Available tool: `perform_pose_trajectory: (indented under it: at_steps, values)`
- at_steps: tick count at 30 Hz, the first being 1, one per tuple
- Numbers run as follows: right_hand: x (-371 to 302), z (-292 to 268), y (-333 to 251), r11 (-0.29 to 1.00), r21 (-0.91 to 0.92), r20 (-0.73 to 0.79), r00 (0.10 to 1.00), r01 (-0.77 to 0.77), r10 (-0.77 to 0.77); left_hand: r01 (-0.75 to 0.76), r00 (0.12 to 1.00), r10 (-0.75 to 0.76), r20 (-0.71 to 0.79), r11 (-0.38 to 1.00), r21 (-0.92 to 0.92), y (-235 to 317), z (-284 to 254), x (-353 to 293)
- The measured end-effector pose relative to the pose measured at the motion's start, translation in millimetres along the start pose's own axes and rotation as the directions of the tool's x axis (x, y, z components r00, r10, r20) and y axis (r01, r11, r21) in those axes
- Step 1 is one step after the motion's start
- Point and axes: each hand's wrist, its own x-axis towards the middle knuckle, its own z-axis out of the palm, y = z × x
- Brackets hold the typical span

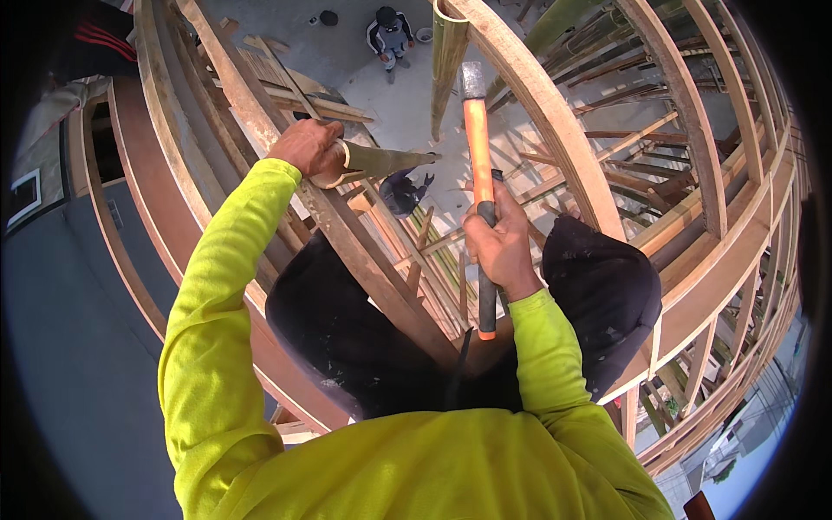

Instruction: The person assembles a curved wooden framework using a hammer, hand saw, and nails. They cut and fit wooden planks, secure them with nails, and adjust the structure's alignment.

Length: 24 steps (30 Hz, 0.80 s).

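Hammer (477,147) — its dark grip sits clenched in my right hand (501,238), between my knees (602,286), metal head pointing far. My left hand (310,149), farther off to the left, curls at the cut end of a bamboo pole (390,162), beside a wooden beam (373,263) — whether the fingers clasp it, I cannot tell. Curved wooden ribs (555,113) rise right; far below, a capped person (390,39) stands on the grey floor (351,69).

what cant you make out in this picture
All in the head view:
Left hand fingertips: hidden by the hand itself.
Middle of the hammer handle: covered by the right hand.
Whether the person below holds anything: too small.
Rest of the red-striped dark clothing: cut off at upper left.
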Motion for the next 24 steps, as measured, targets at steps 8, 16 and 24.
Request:
perform_pose_trajectory:
  at_steps: [8, 16, 24]
  values:
    - [85.0, 40.1, 66.8, 0.935, -0.281, 0.002, 0.974, 0.217, -0.226, 0.353, 0.904, -0.394, -0.169, 0.907, -0.228, 56.1, -5.4, 11.6]
    - [114.9, 30.3, 68.8, 0.972, -0.117, 0.009, 0.979, 0.203, -0.203, 0.277, 0.897, -0.402, -0.182, 0.835, -0.476, 71.8, 10.1, 27.5]
    - [117.9, 65.3, 56.5, 0.980, -0.198, -0.061, 0.997, 0.035, -0.048, -0.078, 0.996, 0.084, 0.018, 0.972, -0.223, 67.1, -18.8, 34.6]
